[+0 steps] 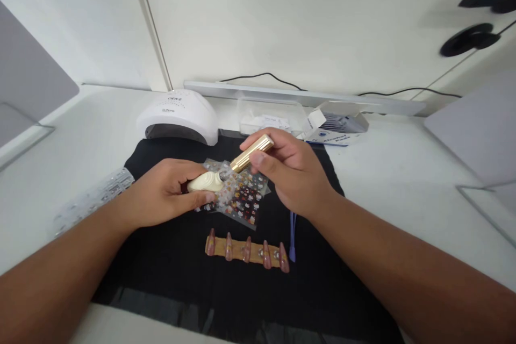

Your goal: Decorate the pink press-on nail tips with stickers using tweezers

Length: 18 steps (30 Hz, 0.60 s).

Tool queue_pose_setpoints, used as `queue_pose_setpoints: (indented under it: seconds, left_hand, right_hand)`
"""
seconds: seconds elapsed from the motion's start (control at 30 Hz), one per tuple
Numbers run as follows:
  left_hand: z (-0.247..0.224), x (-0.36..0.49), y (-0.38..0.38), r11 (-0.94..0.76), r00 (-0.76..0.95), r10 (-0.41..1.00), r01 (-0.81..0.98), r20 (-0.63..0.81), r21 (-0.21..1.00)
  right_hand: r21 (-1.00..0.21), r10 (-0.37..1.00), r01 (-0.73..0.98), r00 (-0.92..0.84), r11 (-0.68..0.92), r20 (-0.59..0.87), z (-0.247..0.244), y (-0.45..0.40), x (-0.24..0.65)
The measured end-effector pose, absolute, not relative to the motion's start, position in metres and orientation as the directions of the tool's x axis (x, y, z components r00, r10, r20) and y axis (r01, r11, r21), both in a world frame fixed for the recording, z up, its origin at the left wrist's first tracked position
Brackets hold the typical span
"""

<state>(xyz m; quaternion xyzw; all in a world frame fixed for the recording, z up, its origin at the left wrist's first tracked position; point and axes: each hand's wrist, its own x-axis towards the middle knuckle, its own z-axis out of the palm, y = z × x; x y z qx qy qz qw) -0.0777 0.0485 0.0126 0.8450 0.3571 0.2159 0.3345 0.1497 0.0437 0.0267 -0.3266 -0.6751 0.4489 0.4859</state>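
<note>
My left hand point(169, 191) is closed around a cream nail polish bottle point(206, 181), tilted with its neck toward the right. Between the fingers and thumb of my right hand point(292, 169) is a gold ribbed cap point(253, 153), its lower end right at the bottle's neck. Whether the brush is inside the neck I cannot tell. Under both hands lie clear sticker sheets point(245, 201) with small printed figures. Nearer to me, several long pink press-on nails point(248, 250) are stuck across a tan strip point(220, 246).
A white nail lamp point(177, 115) stands at the back left. Behind my hands are a clear plastic box point(272, 113) and an open box of alcohol pads point(338, 126). A purple stick tool point(292, 236) lies on the black cloth point(161, 279). Silvery clear packaging point(94, 199) is at left.
</note>
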Motion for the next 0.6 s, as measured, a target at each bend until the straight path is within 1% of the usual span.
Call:
queue_pose_setpoints:
  seconds: [0.13, 0.3, 0.43, 0.53, 0.6]
  left_hand:
    - [0.012, -0.08, 0.052, -0.505, 0.673, 0.733, 0.437, 0.102, 0.744]
    - [0.009, -0.085, 0.056, -0.442, 0.714, 0.698, 0.369, 0.055, 0.818]
    - [0.005, -0.089, 0.061, -0.404, 0.737, 0.674, 0.314, 0.048, 0.859]
    - [0.002, -0.093, 0.067, -0.314, 0.73, 0.684, 0.27, 0.02, 0.91]
    - [-0.001, -0.095, 0.072, -0.27, 0.709, 0.705, 0.25, 0.014, 0.93]
  right_hand:
    - [-0.935, 0.898, -0.082, -0.263, 0.345, 0.354, 0.029, 0.047, 0.149]
    - [-0.928, 0.911, -0.168, -0.196, 0.333, 0.362, 0.028, 0.051, 0.151]
    - [-0.92, 0.92, -0.232, -0.161, 0.317, 0.358, 0.027, 0.052, 0.153]
    - [-0.924, 0.926, -0.247, -0.169, 0.291, 0.337, 0.028, 0.05, 0.151]
    - [-0.944, 0.927, -0.227, -0.236, 0.239, 0.291, 0.027, 0.047, 0.148]
